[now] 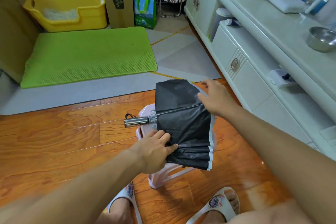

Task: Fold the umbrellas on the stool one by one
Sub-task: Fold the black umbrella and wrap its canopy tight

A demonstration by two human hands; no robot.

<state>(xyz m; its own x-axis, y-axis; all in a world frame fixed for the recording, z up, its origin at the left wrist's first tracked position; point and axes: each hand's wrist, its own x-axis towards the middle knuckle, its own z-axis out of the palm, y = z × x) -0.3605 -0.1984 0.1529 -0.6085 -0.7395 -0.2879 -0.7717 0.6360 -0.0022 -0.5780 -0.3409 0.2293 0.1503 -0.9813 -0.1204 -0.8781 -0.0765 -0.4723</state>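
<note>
Black canopy cloth with a pale grey hem lies slack over the pink plastic stool (154,182): this is a collapsed folding umbrella (183,123), resting across the stool's seat with its chrome handle (135,122) and black wrist strap (130,115) jutting off the stool's left edge. No other umbrella shows on the stool.

I judge the fabric thin, light and rather slippery, apt to slide out of a pleat once released, while the ribs beneath are stiff and easily bent if forced. The best holds look to be the hem edges, panel by panel, with the handle as the firm part for steadying and turning.

The left hand (156,152), at the stool's near side, pinches a bunch of pleated cloth, fingers curled into the folds. The right hand (216,99), at the stool's far right side, lies over the canopy beside a rib line with fingers fairly straight and spread; whether it pinches the hem I cannot tell.
</note>
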